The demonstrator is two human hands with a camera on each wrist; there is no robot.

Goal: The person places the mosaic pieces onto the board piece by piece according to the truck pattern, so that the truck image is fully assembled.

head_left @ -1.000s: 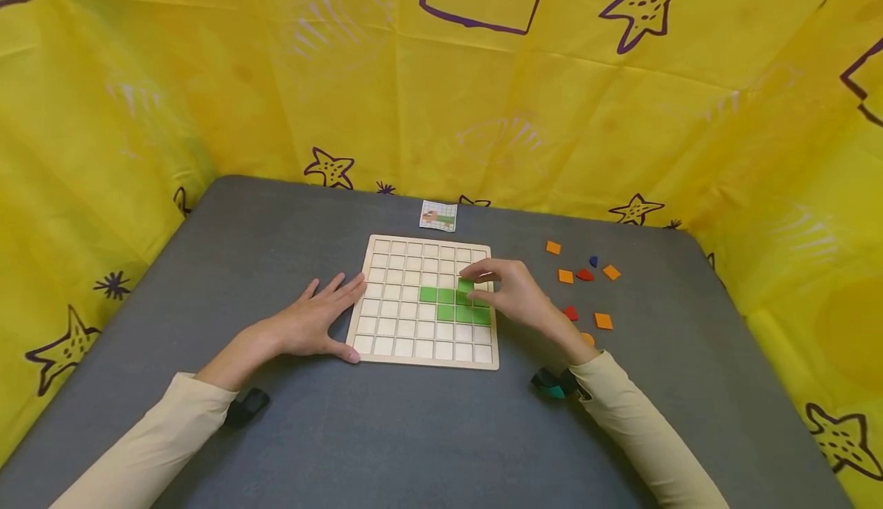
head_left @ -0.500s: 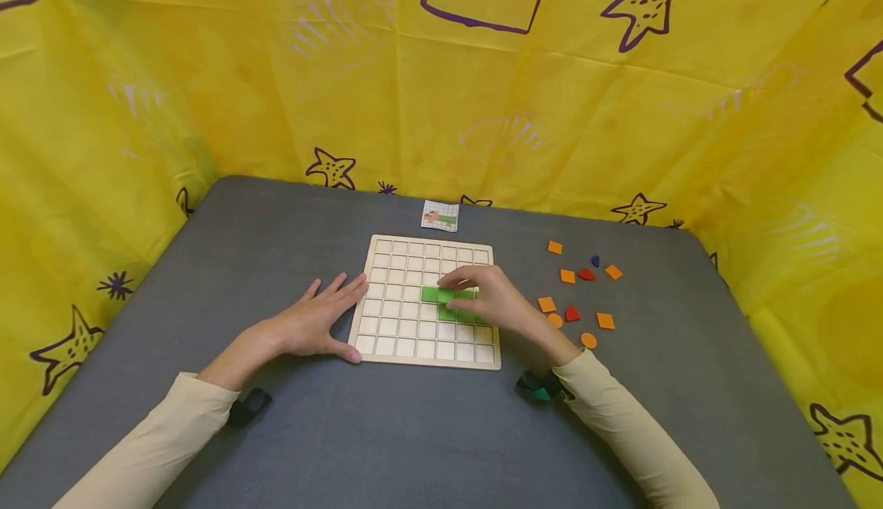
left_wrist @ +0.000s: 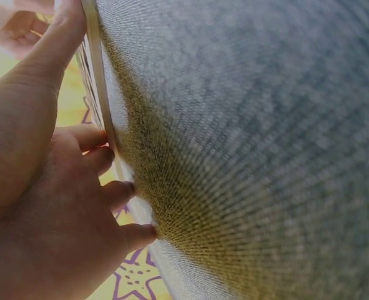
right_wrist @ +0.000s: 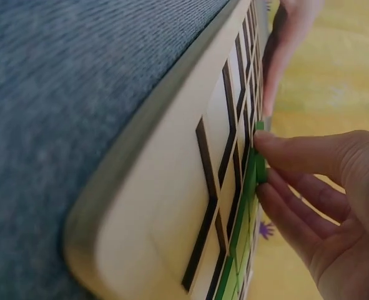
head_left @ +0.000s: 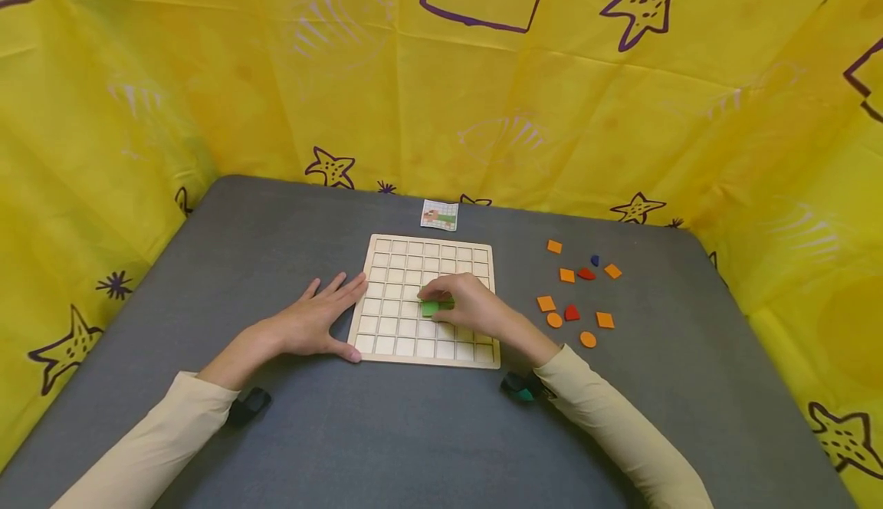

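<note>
A pale wooden grid board (head_left: pixel 386 346) lies flat on the table. My left hand (head_left: pixel 310 325) rests at its left side, fingers spread, with thumb and fingertips touching the edge. Over the middle of the board, my right hand (head_left: pixel 472 306) pinches a green square tile (head_left: pixel 431 309) between thumb and fingers. The right wrist view shows that green tile (right_wrist: pixel 261 167) between the fingertips, close to the board's surface, with other green tiles (right_wrist: pixel 237 244) lying in the grid cells. In the head view my right hand hides most of these tiles.
A small picture card (head_left: pixel 439 215) lies beyond the board. To the right are scattered loose pieces: several orange squares (head_left: pixel 604 320), orange round pieces (head_left: pixel 587 339), red pieces (head_left: pixel 572 313) and a small blue piece (head_left: pixel 595 261). Yellow patterned cloth (head_left: pixel 441 95) surrounds the table.
My right hand has moved left across the board, from the green tiles near its right side to the middle, pinching a green tile. My left hand has stayed at the edge.
</note>
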